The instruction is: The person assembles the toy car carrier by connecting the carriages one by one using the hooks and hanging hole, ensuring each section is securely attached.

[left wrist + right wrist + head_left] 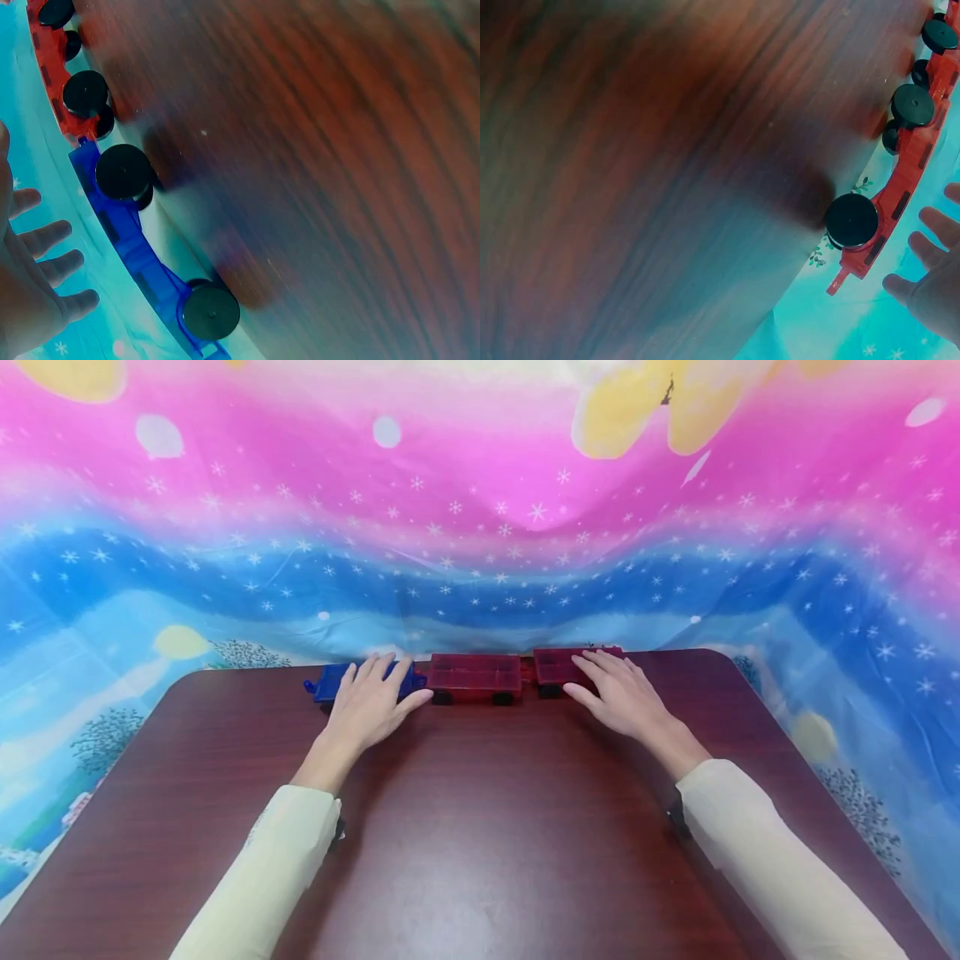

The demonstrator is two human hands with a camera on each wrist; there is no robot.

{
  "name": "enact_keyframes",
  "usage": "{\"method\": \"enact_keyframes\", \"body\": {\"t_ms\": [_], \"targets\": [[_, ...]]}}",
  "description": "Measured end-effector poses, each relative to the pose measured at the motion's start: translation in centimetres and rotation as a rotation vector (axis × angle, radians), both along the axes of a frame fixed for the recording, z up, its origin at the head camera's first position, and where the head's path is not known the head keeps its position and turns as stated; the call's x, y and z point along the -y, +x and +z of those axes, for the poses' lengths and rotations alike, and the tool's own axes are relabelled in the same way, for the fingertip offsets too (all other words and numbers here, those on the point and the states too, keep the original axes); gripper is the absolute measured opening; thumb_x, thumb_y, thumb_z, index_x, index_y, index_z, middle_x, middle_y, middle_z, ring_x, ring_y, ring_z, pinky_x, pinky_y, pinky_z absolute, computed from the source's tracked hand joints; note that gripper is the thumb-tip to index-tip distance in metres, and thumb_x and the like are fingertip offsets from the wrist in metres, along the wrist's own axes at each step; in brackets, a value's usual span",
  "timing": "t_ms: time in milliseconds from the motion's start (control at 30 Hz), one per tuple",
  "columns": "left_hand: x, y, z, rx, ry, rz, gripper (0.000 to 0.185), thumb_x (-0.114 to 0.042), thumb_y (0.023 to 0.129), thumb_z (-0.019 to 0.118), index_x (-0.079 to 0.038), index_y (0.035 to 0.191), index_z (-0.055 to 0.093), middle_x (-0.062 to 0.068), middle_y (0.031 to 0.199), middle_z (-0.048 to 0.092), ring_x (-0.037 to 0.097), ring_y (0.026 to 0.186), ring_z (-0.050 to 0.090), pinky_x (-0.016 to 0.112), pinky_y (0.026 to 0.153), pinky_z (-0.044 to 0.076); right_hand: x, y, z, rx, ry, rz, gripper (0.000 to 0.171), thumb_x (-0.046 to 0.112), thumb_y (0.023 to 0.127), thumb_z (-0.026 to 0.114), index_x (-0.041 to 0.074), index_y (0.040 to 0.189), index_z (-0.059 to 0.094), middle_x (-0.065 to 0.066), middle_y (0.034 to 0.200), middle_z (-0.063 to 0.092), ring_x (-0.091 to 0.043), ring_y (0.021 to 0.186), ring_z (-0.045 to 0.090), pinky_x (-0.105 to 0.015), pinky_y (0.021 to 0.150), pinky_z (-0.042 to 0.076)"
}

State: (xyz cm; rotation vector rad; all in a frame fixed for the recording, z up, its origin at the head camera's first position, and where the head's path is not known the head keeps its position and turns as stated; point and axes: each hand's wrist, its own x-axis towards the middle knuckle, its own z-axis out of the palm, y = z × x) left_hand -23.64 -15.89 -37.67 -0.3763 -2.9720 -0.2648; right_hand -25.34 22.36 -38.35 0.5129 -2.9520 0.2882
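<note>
Three toy wagons with black wheels stand coupled in a row along the table's far edge: a blue wagon (324, 682) on the left, a red wagon (474, 677) in the middle, another red wagon (556, 667) on the right. My left hand (378, 687) lies flat over the blue wagon (124, 229), fingers straight and spread. My right hand (603, 683) lies the same way over the right red wagon (900, 184). In the wrist views the left hand (41, 259) and right hand (930, 259) show fingers extended just above the wagon tops; contact is unclear.
The dark wood table (480, 827) stretches toward me. A pink and blue starred cloth (480, 543) hangs behind the table and drapes past both sides. The wagons stand very near the far edge.
</note>
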Motion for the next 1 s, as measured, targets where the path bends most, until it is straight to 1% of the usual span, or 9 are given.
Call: {"method": "enact_keyframes", "body": {"t_ms": [233,467,600,767,1000], "targets": [[-1.2,-0.6,-0.1,-0.010,-0.022,-0.026,0.082,-0.075,0.085,0.028,-0.022,0.148,0.030,0.012,0.151,0.032,0.035,0.142,0.022,0.061,0.113,0.012,-0.2,-0.5,-0.1,0.019,-0.016,-0.002,0.069,0.063,0.090,0.040,0.020,0.145,0.036,-0.010,0.150,0.034,-0.033,0.140,0.027,-0.060,0.112,0.015],[-2.0,-0.9,-0.1,-0.032,-0.025,-0.050,0.077,-0.072,0.087,0.030,-0.023,0.147,0.030,0.011,0.150,0.033,0.034,0.142,0.022,0.059,0.113,0.015,0.1,-1.0,0.0,-0.001,-0.010,0.014,0.068,0.061,0.091,0.040,0.019,0.145,0.038,-0.011,0.149,0.036,-0.034,0.139,0.030,-0.060,0.111,0.020],[-2.5,-1.1,-0.1,-0.046,-0.020,-0.050,0.077,-0.070,0.088,0.033,-0.021,0.147,0.031,0.011,0.150,0.035,0.033,0.141,0.024,0.057,0.114,0.017,0.5,-1.1,0.0,0.002,-0.009,0.023,0.069,0.062,0.091,0.039,0.018,0.145,0.037,-0.011,0.149,0.035,-0.034,0.139,0.030,-0.060,0.110,0.021],[-3.3,-1.4,-0.2,-0.039,-0.025,-0.054,0.077,-0.070,0.088,0.033,-0.020,0.147,0.031,0.010,0.149,0.035,0.033,0.140,0.026,0.055,0.113,0.019,0.7,-1.4,-0.1,0.029,-0.013,0.014,0.072,0.065,0.091,0.034,0.019,0.145,0.036,-0.011,0.150,0.034,-0.035,0.139,0.028,-0.062,0.110,0.019],[-4.3,-2.0,-0.4,-0.027,-0.030,-0.052,0.076,-0.069,0.089,0.033,-0.020,0.147,0.031,0.009,0.149,0.036,0.032,0.141,0.026,0.054,0.113,0.022,1.2,-1.8,-0.2,0.017,-0.014,0.012,0.072,0.066,0.090,0.034,0.019,0.144,0.039,-0.010,0.150,0.035,-0.033,0.139,0.028,-0.061,0.112,0.015]]}}
